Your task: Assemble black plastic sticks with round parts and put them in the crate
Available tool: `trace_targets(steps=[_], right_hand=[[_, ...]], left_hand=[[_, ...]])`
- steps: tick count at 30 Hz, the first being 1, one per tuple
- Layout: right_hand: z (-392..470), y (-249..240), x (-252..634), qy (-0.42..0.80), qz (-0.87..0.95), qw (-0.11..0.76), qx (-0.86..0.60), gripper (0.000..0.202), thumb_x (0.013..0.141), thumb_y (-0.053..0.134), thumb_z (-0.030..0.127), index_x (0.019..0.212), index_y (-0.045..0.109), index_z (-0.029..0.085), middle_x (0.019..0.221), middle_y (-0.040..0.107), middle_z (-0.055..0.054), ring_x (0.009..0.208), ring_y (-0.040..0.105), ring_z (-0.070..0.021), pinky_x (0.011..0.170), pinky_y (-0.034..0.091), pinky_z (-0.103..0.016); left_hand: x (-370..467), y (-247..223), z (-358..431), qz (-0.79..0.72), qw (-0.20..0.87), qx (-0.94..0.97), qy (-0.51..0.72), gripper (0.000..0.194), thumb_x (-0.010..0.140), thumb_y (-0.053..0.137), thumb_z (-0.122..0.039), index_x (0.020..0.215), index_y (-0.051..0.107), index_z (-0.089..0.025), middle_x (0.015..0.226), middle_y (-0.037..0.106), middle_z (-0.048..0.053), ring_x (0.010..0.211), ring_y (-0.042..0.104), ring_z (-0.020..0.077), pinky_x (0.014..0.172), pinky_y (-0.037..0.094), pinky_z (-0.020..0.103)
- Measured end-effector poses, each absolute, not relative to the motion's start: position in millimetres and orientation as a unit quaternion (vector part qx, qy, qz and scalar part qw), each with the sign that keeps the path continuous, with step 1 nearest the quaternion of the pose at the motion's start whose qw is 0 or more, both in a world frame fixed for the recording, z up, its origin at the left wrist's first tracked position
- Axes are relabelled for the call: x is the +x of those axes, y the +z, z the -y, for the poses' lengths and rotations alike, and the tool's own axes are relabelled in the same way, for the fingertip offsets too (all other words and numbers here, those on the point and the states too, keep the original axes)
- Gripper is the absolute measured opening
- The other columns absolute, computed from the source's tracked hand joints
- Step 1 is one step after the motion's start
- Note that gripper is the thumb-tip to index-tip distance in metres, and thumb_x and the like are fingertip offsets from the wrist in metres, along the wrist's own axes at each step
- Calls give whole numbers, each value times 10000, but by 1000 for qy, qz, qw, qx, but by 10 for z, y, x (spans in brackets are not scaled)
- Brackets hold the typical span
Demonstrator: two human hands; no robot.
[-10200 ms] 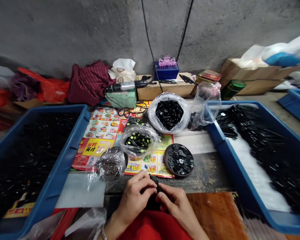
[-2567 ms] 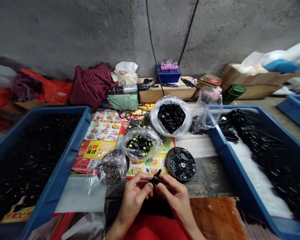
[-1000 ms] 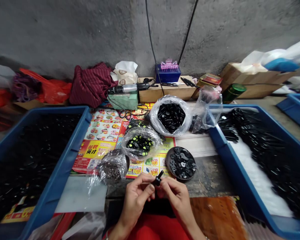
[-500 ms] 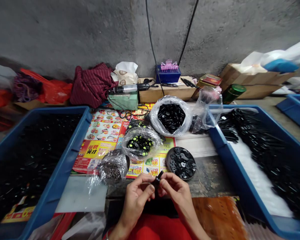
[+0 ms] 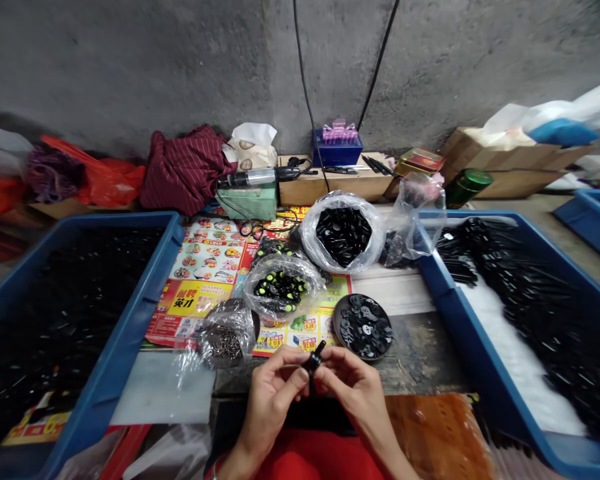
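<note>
Pinched between the thumb and fingertips of my left hand (image 5: 279,381) is a small black part (image 5: 313,360) with a rounded body and a thin stem pointing up and to the right. My right hand (image 5: 351,380) closes on the same part from the other side, its fingertips against it and partly hiding it. Just beyond the hands stands a round dish (image 5: 364,327) of flat black pieces. Farther left are a plastic bag (image 5: 284,288) of black and yellow-green pieces and a bag-lined bowl (image 5: 226,341) of small metal pins or screws.
Blue bins of black parts stand at left (image 5: 130,333) and right (image 5: 480,340). Behind the dish sits an open bag of black pieces (image 5: 344,233). A powered screwdriver-like tool (image 5: 260,177) rests on a green box (image 5: 250,202) near the wall.
The black part has turned slightly between my fingers, so its stem and rounded body show more. My right fingertips have shifted a little; both hands stay in place.
</note>
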State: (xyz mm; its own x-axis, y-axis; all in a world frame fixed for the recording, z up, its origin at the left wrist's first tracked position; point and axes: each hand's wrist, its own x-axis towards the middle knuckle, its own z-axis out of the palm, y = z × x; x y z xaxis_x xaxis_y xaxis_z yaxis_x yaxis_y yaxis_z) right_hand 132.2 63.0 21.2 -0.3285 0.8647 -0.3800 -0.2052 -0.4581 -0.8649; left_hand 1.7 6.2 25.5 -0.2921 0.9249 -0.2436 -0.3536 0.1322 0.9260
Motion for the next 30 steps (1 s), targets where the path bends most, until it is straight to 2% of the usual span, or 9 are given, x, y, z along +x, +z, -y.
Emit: trace_targets(steps=[4,13,19,25,30], right_hand=[[-635,248,1318,720,383,364,-450,332,607,855,375,781,704,136,561,656,10,483,569,-107,474,494,-187],[-634,295,1355,714,434,340,-431,312,741,756,433,801,711,130,521,618,6,456,528,-111,477,449,-209],[-624,268,1351,716,431,344,-428,306,760,738,436,804,714,135,494,601,15,441,519,-108,464,442,-203],[-626,227,1384,667,506,332,-434,243,762,738,377,841,742,148,659,701,-41,540,611,-154,510,496,-224],[-589,192,1399,559,589,374,-448,171,768,729,312,861,743,169,748,753,-68,608,685,-198,579,547,-248]], left_hand=[[21,263,-69,-541,529,263,599,158,764,740,-275,862,711,-156,781,643,24,537,549,89,472,440,178],[20,277,-63,-557,522,263,590,179,743,750,-293,837,716,-145,784,654,41,520,546,98,462,445,196],[19,281,-55,-545,525,269,596,133,760,740,-269,831,718,-159,805,646,32,527,547,84,466,438,179],[10,264,-62,-542,526,267,598,138,771,734,-272,842,717,-155,739,627,15,527,533,83,469,427,173],[29,301,-60,-540,538,240,601,177,744,758,-290,831,714,-142,727,638,22,517,531,88,468,425,179]])
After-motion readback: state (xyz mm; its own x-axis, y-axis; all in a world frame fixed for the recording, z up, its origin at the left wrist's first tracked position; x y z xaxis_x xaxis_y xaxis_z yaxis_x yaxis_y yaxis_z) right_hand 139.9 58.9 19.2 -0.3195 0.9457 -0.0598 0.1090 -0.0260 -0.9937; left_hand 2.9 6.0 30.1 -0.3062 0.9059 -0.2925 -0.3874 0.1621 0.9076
